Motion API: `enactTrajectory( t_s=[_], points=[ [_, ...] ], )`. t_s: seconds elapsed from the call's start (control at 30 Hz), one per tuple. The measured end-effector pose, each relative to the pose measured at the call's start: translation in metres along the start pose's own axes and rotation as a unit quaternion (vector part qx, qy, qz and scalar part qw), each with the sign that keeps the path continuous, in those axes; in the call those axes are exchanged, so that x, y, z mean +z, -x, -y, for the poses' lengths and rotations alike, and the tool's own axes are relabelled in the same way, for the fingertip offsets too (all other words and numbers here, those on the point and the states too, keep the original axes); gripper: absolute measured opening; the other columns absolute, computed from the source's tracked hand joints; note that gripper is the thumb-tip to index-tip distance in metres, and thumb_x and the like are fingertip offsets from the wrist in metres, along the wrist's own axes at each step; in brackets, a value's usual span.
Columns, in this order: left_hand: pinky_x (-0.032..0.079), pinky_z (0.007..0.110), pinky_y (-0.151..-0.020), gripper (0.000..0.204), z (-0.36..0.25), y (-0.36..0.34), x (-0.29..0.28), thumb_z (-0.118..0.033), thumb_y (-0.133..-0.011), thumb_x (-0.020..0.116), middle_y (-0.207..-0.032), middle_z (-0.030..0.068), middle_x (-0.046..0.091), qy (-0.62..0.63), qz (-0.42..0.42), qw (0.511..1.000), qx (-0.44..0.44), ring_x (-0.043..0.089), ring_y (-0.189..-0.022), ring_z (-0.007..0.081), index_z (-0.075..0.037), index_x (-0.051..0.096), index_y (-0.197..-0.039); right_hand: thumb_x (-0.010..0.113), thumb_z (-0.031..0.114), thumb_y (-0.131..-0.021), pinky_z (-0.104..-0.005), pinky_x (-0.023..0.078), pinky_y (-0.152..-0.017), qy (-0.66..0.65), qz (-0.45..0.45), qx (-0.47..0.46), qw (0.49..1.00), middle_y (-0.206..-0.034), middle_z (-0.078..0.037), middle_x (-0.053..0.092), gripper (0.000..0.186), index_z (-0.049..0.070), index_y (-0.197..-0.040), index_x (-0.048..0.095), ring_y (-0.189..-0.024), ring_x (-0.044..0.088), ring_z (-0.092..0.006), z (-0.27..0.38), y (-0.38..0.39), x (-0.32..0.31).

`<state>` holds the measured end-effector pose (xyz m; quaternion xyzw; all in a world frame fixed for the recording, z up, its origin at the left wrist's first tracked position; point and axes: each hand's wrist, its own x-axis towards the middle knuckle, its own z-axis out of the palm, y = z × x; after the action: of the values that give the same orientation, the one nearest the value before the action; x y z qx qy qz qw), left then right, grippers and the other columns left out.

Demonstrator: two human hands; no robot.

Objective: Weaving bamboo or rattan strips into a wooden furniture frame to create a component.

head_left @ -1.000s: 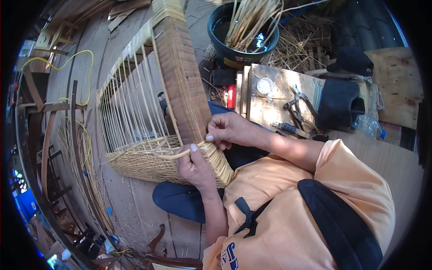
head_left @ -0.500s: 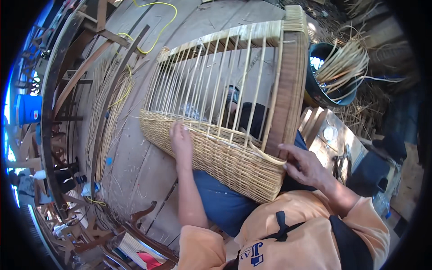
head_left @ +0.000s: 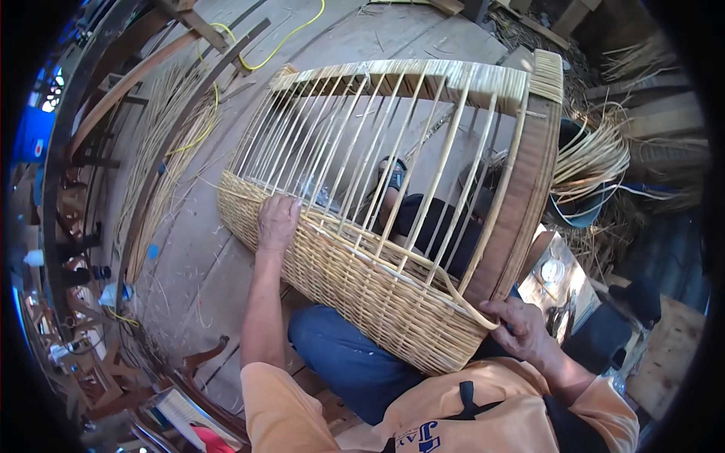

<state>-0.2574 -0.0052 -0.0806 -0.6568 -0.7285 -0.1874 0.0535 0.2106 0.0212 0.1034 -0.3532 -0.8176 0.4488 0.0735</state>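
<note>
Where the grey plank floor (head_left: 215,294) spreads out, thin scraps of straw litter it, and a long bundle of canes (head_left: 162,166) lies to the left, crossed by a yellow cord (head_left: 260,66). Dark wooden furniture parts (head_left: 98,124) crowd the room's left side. To the right, a dark blue-green bucket (head_left: 572,217) holds a thick bunch of pale canes (head_left: 600,162); its inside is mostly hidden. Below it, a round pale lid (head_left: 553,269) sits on a board.

The half-woven cane frame (head_left: 362,275) leans across the person's lap, blue trousers (head_left: 347,347) showing beneath. The left hand (head_left: 278,223) curls its fingers over the weave's top edge. The right hand (head_left: 522,328) pinches a cane strand (head_left: 470,308) between thumb and fingers at the near corner.
</note>
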Motion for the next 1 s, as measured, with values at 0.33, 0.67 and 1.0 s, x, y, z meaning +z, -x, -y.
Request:
enactTrajectory(
  t_s=[0.33,0.67,1.0],
  points=[
    [0.050,0.049,-0.061,0.035,0.058,-0.012,0.009,-0.029,-0.093,0.041,-0.076,0.0127,0.065,-0.191,0.168,0.964,-0.082,0.063,-0.066,0.0330,-0.009,0.062,-0.074,0.064,0.004,-0.079,-0.0322,0.052,-0.062,0.014,0.032,0.014,0.999,-0.086,-0.013,0.063,0.034,0.005,-0.112,0.057,-0.072,0.064,-0.0275,0.001,-0.005,0.000],
    [0.051,0.046,-0.072,0.041,0.095,-0.030,0.002,-0.038,-0.093,0.040,-0.083,0.0174,0.067,-0.258,0.238,0.905,-0.239,0.065,-0.079,0.0337,-0.009,0.066,-0.083,0.070,0.016,-0.078,-0.0336,0.047,-0.053,0.011,0.019,-0.015,1.000,-0.073,-0.007,0.056,0.040,0.010,-0.115,0.057,-0.061,0.056,-0.0234,-0.011,-0.002,0.005],
    [0.032,0.056,-0.098,0.080,0.023,-0.024,0.033,-0.056,-0.080,0.056,-0.142,0.0229,0.028,-0.274,-0.024,0.800,-0.533,0.033,-0.128,0.0414,-0.003,0.033,-0.136,0.064,0.022,-0.084,-0.0353,0.052,-0.060,-0.011,-0.006,0.020,1.000,-0.084,-0.009,0.062,0.034,0.012,-0.116,0.057,-0.072,0.063,-0.0270,-0.011,0.003,0.001]
  ],
)
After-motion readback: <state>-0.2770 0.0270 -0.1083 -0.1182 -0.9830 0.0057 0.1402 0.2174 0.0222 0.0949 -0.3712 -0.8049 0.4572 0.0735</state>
